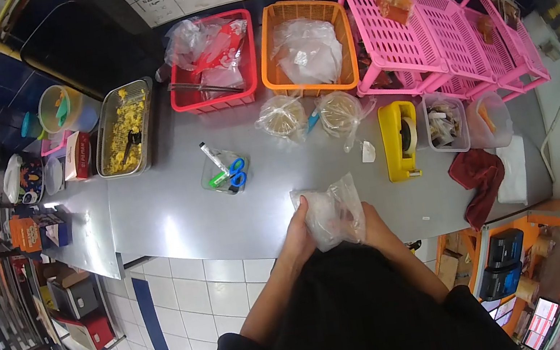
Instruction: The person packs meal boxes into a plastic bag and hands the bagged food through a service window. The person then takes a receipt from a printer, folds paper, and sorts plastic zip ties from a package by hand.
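Observation:
In front of my body, near the table's front edge, is a clear plastic bag (333, 212) with whitish contents I cannot make out. My left hand (296, 232) grips its left side, thumb pointing up along it. On the other side my right hand (373, 224) holds the bag's right edge, with most of its fingers hidden behind the plastic. Beyond the bag lie two tied plastic bags of pale brown contents (283, 119) (339, 114). To the left stands a small clear container (213, 178) with blue-handled scissors (237, 173) and markers.
A red basket (177, 103) and an orange basket (267, 74) of plastic bags stand at the back. Pink racks (392, 47), a yellow tape dispenser (393, 142) and a dark red cloth (479, 180) are right. A metal tray (150, 126) of yellow food sits left.

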{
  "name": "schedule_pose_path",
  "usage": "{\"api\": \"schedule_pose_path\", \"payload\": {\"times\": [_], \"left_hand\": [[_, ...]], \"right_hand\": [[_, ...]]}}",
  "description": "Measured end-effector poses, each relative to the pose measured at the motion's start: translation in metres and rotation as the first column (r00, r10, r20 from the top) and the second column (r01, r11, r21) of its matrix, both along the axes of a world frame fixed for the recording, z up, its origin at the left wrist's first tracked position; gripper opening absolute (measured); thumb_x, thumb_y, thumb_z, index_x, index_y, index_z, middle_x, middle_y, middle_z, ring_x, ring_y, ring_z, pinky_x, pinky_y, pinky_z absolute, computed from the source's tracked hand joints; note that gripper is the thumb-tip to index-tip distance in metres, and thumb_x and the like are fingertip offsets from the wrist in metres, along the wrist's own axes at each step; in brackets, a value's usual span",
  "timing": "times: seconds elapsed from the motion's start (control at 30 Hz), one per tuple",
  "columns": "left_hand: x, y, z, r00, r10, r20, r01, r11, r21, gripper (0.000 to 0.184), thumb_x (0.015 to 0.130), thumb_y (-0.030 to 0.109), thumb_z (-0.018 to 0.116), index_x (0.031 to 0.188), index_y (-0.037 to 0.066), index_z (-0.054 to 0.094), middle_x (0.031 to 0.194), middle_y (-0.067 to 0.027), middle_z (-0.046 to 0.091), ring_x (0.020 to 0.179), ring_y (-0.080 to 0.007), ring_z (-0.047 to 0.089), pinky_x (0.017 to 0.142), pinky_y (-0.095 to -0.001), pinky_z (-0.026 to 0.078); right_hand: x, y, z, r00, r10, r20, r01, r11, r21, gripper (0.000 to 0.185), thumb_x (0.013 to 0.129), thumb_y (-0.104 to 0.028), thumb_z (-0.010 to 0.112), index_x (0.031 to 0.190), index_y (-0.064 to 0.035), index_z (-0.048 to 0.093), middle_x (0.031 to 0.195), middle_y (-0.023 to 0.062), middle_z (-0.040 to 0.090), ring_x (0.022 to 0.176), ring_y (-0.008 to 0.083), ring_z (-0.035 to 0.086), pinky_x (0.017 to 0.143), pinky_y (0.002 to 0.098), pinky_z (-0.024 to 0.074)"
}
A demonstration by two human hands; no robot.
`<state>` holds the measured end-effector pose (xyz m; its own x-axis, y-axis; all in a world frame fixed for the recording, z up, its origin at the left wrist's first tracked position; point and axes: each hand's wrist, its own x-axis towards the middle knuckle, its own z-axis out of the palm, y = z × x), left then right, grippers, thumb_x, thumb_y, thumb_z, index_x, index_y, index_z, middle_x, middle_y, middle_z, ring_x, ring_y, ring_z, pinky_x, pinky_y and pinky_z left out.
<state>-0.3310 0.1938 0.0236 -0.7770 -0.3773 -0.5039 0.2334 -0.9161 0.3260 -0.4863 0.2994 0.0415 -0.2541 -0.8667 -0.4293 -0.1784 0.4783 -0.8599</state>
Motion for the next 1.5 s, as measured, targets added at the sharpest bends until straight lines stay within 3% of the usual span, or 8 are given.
{"api": "schedule_pose_path", "payload": {"times": [0.2,0.5,0.57,0.9,0.97,1.17,1.37,1.5], "left_hand": [[-0.003,0.001,0.004,0.995,0.023,0.098,-0.024,1.0,0.016,0.062,0.104,0.052,0.036,0.137,0.0,0.044,0.132,-0.0156,0.055,0.124,-0.0287,0.054,0.108,-0.0439,0.041],[-0.004,0.003,-0.004,0.996,0.036,0.085,-0.034,0.999,-0.016,0.062,0.104,0.051,0.032,0.138,0.0,0.043,0.133,-0.0162,0.055,0.123,-0.0296,0.054,0.108,-0.0445,0.041],[-0.005,0.002,-0.007,0.996,0.051,0.072,-0.05,0.999,-0.006,0.062,0.105,0.051,0.031,0.138,0.0,0.043,0.134,-0.0163,0.054,0.124,-0.0298,0.053,0.108,-0.0446,0.041],[-0.006,0.001,-0.02,0.999,0.043,0.012,-0.043,0.998,0.045,0.069,0.102,0.059,0.029,0.143,0.005,0.041,0.139,-0.0149,0.051,0.129,-0.0303,0.049,0.11,-0.0479,0.039],[-0.007,-0.001,-0.019,0.999,0.046,0.005,-0.046,0.997,0.061,0.069,0.102,0.059,0.03,0.144,0.005,0.04,0.14,-0.0149,0.051,0.129,-0.0305,0.049,0.111,-0.0478,0.038],[-0.005,0.001,-0.022,0.998,0.063,0.009,-0.064,0.996,0.056,0.069,0.102,0.059,0.031,0.144,0.005,0.04,0.141,-0.0149,0.05,0.13,-0.031,0.048,0.111,-0.0476,0.037],[-0.005,0.004,-0.035,0.993,0.09,0.077,-0.092,0.996,0.015,0.069,0.102,0.058,0.031,0.142,0.003,0.041,0.141,-0.0151,0.05,0.131,-0.0304,0.048,0.112,-0.0467,0.036],[-0.006,0.003,-0.031,0.993,0.059,0.104,-0.061,0.998,0.016,0.068,0.103,0.057,0.03,0.141,0.003,0.042,0.141,-0.0155,0.05,0.131,-0.0302,0.048,0.112,-0.0459,0.036]], "right_hand": [[0.019,-0.008,0.008,0.991,-0.133,0.017,0.134,0.989,-0.06,0.047,0.08,-0.027,0.08,0.113,0.0023,0.064,0.094,0.0111,0.069,0.087,0.0194,0.066,0.077,0.0362,0.0534],[0.024,-0.005,0.002,0.997,-0.071,0.008,0.072,0.991,-0.116,0.048,0.082,-0.026,0.078,0.117,0.0027,0.061,0.101,0.0123,0.068,0.091,0.0173,0.064,0.08,0.0333,0.0523],[0.025,-0.005,0.017,0.986,-0.146,0.077,0.153,0.984,-0.092,0.043,0.082,-0.028,0.075,0.111,0.0022,0.064,0.099,0.0191,0.069,0.092,0.0306,0.069,0.08,0.0393,0.0532],[0.024,-0.011,0.011,0.993,-0.102,0.064,0.112,0.978,-0.174,0.045,0.09,-0.029,0.067,0.12,0.0028,0.059,0.107,0.0214,0.067,0.099,0.0328,0.067,0.085,0.0414,0.0516],[0.02,-0.013,0.009,0.999,0.03,0.022,-0.025,0.978,-0.206,0.047,0.092,-0.03,0.065,0.124,0.0033,0.055,0.11,0.0132,0.065,0.1,0.0218,0.061,0.089,0.0368,0.0494],[0.028,-0.017,0.004,0.997,-0.057,0.051,0.071,0.943,-0.325,0.047,0.092,-0.034,0.066,0.122,0.001,0.056,0.106,0.0125,0.064,0.099,0.0232,0.062,0.087,0.0374,0.0501],[0.028,-0.022,0.016,0.99,-0.056,-0.13,0.053,0.998,-0.031,0.044,0.088,-0.033,0.069,0.118,-0.002,0.06,0.104,0.017,0.068,0.095,0.0283,0.066,0.083,0.0394,0.0521],[0.03,-0.023,0.005,0.987,-0.052,-0.155,0.044,0.998,-0.055,0.043,0.088,-0.033,0.069,0.118,-0.0029,0.061,0.104,0.0186,0.068,0.094,0.0313,0.067,0.082,0.0398,0.0526]]}}
